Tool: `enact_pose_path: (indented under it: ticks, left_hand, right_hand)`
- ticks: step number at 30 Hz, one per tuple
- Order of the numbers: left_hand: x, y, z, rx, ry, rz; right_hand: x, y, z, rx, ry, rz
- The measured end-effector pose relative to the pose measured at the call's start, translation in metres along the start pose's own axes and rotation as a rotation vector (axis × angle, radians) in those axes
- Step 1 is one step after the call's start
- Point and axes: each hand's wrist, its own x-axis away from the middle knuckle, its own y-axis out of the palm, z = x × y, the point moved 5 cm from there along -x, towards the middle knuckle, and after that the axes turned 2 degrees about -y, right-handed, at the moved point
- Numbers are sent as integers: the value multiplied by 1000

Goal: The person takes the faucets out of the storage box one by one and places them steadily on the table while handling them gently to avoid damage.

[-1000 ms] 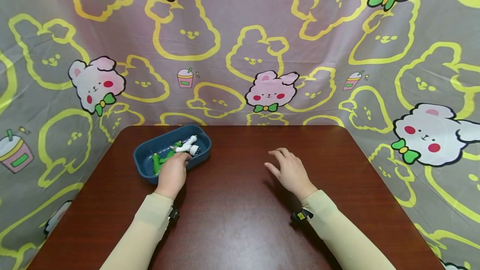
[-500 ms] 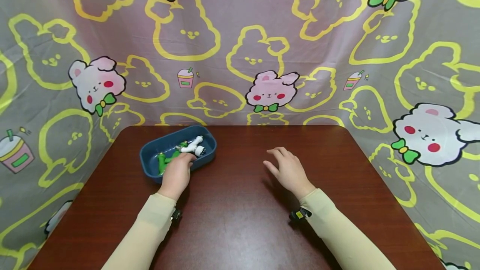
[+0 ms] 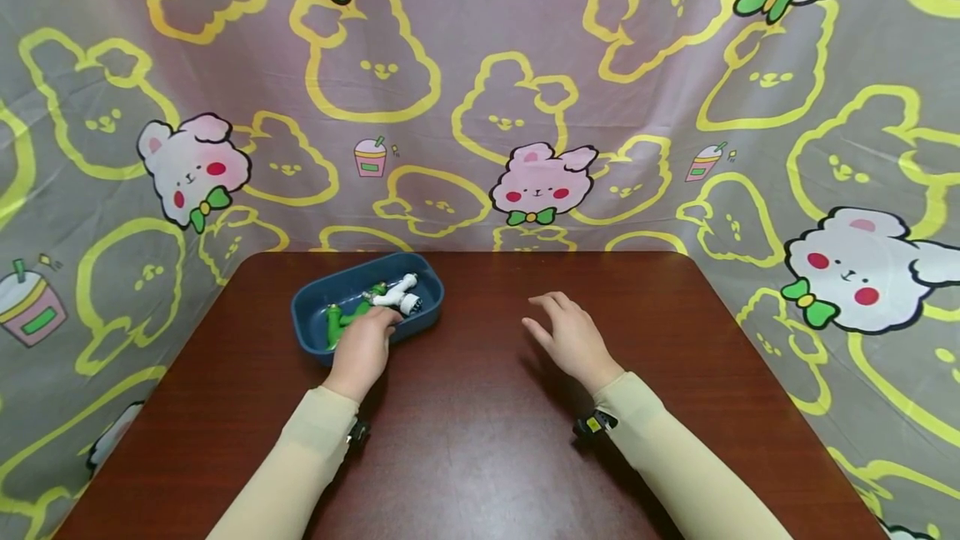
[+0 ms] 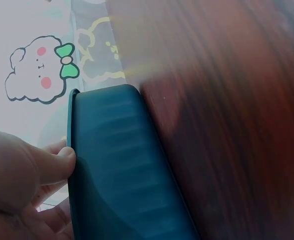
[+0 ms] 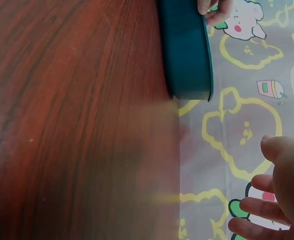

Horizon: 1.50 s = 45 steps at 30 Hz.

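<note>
A blue oblong plastic basin [image 3: 360, 276] sits at the back left of the table. My left hand [image 3: 363, 352] grips its near rim; in the left wrist view the thumb [image 4: 62, 162] presses the outer edge while the other fingers pass over to the inside. Within the basin lie a white branched piece [image 3: 393, 294] with a round, dark-holed end and green pieces [image 3: 334, 327] with brass-coloured tips, partly hidden by the hand. To the right, my right hand [image 3: 573, 340] hovers over the table with its fingers loosely bent, holding nothing, apart from the basin.
The dark red-brown wooden table [image 3: 480, 440] reaches back to a patterned cloth curtain [image 3: 450, 107], which also hangs along both sides. Each forearm wears a long pale sleeve, with a small dark device at the wrist.
My left hand has drawn the basin, with its contents, to the right along the table. The right hand has shifted slightly left, fingers still loose.
</note>
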Motion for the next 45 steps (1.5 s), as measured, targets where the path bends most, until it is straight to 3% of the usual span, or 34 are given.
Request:
enact_pose_path:
  ticks: [12,22,34,45]
  left_hand:
    - [-1,3,9,-1,23,-14]
    - [-2,10,16,3,50,-45]
    - [-3,14,24,19,81,-56]
    - [-3,17,29,52,89,-96]
  right_hand:
    - [-7,1,-1,-59,49,-16]
    - [-9,7,-3,-180,99,-43]
    - [-15,10,-7,-205,79,-3]
    - [-21,18,-13,-255,118,-50]
